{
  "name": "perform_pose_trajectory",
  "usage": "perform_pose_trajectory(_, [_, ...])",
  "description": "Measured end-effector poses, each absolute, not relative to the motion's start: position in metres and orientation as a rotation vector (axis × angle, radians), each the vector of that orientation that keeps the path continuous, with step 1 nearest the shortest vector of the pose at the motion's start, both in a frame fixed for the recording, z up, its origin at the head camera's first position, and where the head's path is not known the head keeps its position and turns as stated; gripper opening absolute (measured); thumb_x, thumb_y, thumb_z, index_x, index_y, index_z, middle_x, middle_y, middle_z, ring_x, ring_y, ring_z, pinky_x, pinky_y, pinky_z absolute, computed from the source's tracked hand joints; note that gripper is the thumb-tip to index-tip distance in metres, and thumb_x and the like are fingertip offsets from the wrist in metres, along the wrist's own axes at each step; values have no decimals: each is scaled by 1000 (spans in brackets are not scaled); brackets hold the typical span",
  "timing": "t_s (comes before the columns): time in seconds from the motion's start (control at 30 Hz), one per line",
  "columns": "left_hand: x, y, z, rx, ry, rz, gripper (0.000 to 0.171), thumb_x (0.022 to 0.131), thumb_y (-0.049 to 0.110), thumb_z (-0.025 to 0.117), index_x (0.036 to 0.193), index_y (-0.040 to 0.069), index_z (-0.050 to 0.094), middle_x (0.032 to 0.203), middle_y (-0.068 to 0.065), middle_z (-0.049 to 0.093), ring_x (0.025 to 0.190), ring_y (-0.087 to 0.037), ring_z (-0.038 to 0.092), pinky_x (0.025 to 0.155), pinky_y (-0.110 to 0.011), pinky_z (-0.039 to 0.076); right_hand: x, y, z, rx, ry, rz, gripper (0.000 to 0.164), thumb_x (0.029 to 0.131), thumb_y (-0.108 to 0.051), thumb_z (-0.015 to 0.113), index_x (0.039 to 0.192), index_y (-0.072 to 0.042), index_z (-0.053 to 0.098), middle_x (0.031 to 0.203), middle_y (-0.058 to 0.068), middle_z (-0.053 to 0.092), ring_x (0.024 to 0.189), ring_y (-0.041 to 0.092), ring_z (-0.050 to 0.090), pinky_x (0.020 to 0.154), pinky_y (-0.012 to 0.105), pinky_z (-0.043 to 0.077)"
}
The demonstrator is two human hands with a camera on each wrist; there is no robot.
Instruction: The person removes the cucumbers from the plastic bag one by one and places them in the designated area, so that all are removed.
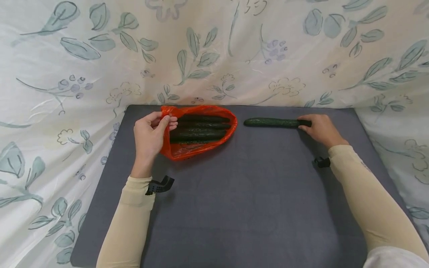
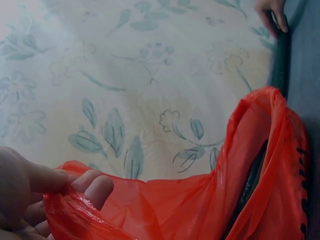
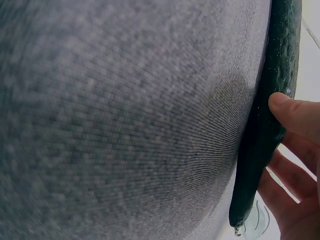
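A red plastic bag (image 1: pixel 187 153) lies with its mouth spread at the back of the table, several dark green cucumbers (image 1: pixel 201 134) side by side inside it. My left hand (image 1: pixel 151 134) pinches the bag's left rim between thumb and fingers; in the left wrist view the thin red film (image 2: pixel 75 205) bunches at the fingertips. To the right of the bag, a single cucumber (image 1: pixel 268 122) lies lengthwise on the table. My right hand (image 1: pixel 320 128) grips it near its right end, thumb on the near side, as the right wrist view also shows on the cucumber (image 3: pixel 280 65).
The dark grey tabletop (image 1: pixel 234 208) reaches from the arms to a curtain (image 1: pixel 234 52) with leaf prints, which hangs along the back and both sides. Each wrist carries a black strap mount (image 1: pixel 161 185).
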State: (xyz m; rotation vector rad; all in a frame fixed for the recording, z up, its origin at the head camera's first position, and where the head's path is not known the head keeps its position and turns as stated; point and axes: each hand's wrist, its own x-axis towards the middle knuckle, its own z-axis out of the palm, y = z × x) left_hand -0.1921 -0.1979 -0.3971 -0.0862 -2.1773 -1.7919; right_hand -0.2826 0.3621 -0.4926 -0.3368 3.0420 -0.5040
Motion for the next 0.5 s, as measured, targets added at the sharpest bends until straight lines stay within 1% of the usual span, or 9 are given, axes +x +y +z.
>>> perform_pose_trajectory(0.2, [-192,-200,-394,-94,-2167,-1787,24,105,4,72,124,-11,75,106,-25,79,84,-20,81,81,-29,66,-283,361,-493,-345,3051,-536,41,101,-12,79,139,1,71,138,31,66,121,53,63,99,72,51])
perform_pose_trajectory(0.4, [-191,-199,-395,-93,-2182,-1793,25,106,4,71,125,-11,73,108,-26,78,84,-17,81,81,-29,66,-280,362,-493,-327,3020,-564,41,103,-14,78,139,2,71,140,32,65,127,55,59,103,75,47])
perform_pose_trajectory(0.5, [-191,-198,-396,-84,-2184,-1798,25,106,4,71,125,-12,73,108,-26,78,84,-17,81,82,-29,66,-279,362,-492,-311,3003,-571,42,103,-15,77,140,3,70,140,33,64,127,56,58,103,76,46])
